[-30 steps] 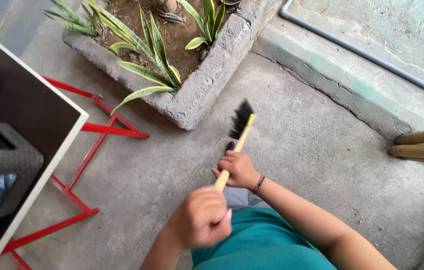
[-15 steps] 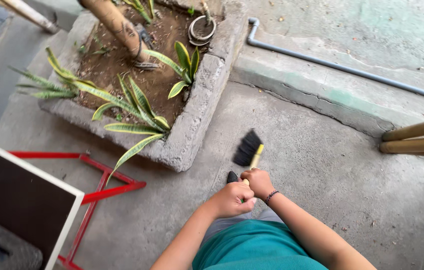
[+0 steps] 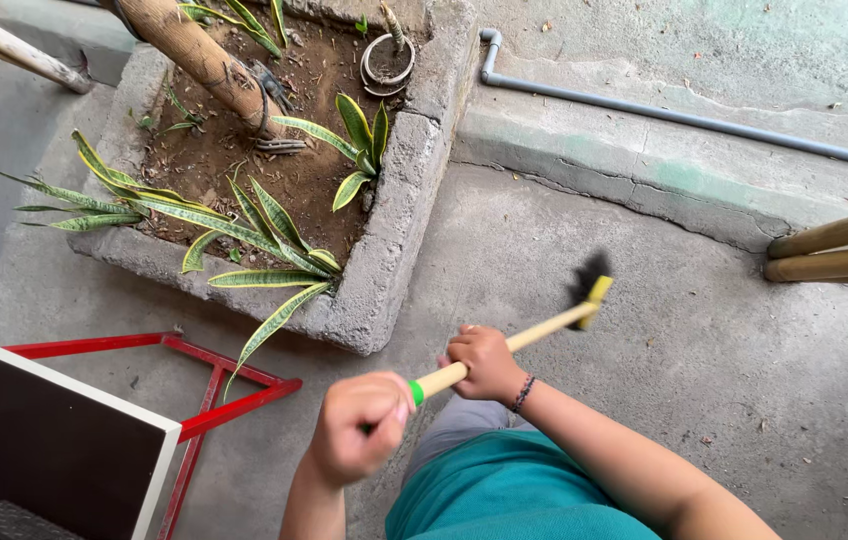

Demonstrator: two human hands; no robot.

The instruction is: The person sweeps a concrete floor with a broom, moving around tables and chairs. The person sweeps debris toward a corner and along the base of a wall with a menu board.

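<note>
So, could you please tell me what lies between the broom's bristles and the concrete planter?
In the head view, only bare concrete floor separates the bristles from the planter.

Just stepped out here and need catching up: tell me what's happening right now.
A person is sweeping a concrete floor with a broom. Both hands grip its wooden handle: the left hand near the green-tipped end, the right hand further along. The dark bristles, blurred, sit out ahead, right of a concrete planter holding striped-leaf plants. A red metal frame stands to the left.
</note>
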